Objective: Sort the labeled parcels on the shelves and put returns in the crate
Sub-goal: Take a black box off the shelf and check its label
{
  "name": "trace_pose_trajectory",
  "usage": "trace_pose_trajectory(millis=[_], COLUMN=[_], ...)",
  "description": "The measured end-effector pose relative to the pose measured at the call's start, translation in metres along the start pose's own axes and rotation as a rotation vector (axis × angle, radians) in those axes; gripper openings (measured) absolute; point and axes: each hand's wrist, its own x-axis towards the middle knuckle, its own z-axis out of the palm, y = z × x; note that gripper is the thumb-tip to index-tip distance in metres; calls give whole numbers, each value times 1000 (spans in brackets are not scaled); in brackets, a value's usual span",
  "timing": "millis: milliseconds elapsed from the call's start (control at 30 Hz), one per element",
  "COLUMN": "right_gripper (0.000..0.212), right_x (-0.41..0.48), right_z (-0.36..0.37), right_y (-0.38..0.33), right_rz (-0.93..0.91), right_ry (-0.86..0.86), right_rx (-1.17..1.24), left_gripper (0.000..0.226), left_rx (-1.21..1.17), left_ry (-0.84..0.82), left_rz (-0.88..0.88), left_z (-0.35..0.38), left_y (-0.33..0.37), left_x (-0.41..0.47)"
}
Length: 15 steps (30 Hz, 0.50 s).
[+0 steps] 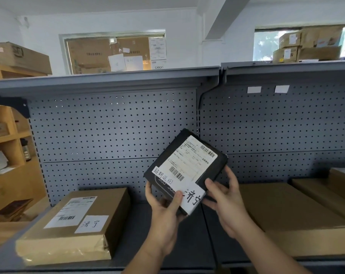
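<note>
Black parcel above shelf, long axis tilted far-right; left hand pinches near corner, right hand fingers curl round right edge; crate not in view.

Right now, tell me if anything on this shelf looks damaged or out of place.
The brown parcel on the left of the shelf has wrinkled, puckered tape at its near right corner. Nothing else stands out; the black parcel is tilted only because the left hand and right hand hold it.
</note>
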Motion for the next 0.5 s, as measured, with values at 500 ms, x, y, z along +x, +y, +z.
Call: trace_pose_trajectory(millis=[500], right_gripper=[49], right_x=[24], right_z=[-23], right_y=[-49], right_rz=[-36], right_ry=[-52], right_rx=[-160], left_gripper=[59], left_rx=[381], left_ry=[-269], left_rz=[-11], left_z=[-11], left_y=[56], left_x=[25])
